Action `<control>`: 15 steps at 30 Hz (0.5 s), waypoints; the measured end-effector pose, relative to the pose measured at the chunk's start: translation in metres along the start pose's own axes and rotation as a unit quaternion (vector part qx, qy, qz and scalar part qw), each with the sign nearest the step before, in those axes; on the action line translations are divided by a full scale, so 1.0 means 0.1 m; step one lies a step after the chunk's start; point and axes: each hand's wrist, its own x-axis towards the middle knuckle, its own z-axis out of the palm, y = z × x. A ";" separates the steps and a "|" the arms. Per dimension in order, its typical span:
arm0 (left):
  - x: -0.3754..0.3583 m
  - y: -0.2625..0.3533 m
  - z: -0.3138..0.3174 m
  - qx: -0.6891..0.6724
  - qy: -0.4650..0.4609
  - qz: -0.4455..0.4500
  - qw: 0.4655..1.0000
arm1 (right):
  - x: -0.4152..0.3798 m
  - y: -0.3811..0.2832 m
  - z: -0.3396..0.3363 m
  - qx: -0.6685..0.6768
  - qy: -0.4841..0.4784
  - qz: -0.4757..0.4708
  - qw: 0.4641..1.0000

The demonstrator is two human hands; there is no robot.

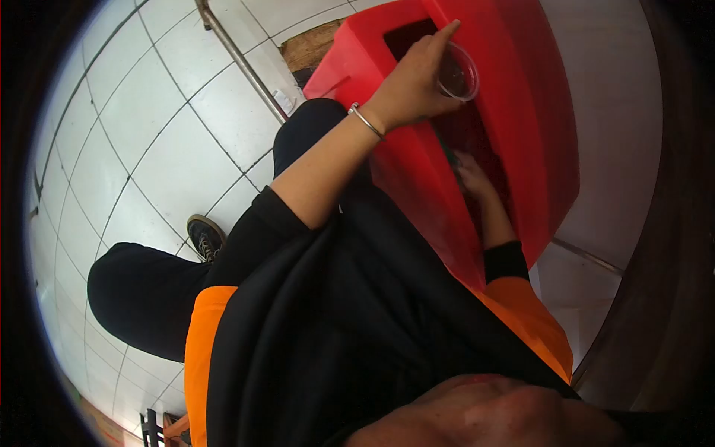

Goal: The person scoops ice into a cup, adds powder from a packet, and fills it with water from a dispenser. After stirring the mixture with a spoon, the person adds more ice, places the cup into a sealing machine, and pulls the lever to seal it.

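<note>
My left hand [417,80], with a silver bangle at the wrist, is closed around a clear plastic cup [467,73]. It holds the cup over the opening of a large red plastic bin [532,112], the cup's rim turned toward the right. Down in the bin's long dark opening, my right hand [471,173] has its fingers curled at a small dark-green thing [450,155]. Only part of that green thing shows, so I cannot tell what it is. Shadow hides most of the bin's inside.
White floor tiles [164,141] spread out on the left. A metal bar [242,63] runs beside the bin, near a brown wooden piece [313,48]. My knees and a dark shoe [206,237] are at the left. A pale surface [611,134] lies right of the bin.
</note>
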 end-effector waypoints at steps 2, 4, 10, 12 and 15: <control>0.00 0.00 0.02 0.002 0.007 0.009 1.000 | -0.38 -0.28 -0.02 -0.037 0.008 0.023 0.999; 0.00 0.02 0.03 0.014 0.034 0.037 0.999 | -0.66 -0.40 -0.02 -0.071 0.014 0.047 0.996; 0.02 0.21 -0.10 -0.027 -0.054 -0.030 0.998 | -1.02 -0.47 -0.08 -0.041 0.077 0.097 0.991; 0.02 0.20 -0.10 -0.025 -0.058 -0.032 0.997 | -1.02 -0.50 -0.06 -0.151 0.065 0.037 0.986; 0.02 0.18 -0.10 -0.021 -0.059 -0.029 0.998 | -1.02 -0.49 -0.07 -0.100 0.077 0.100 0.987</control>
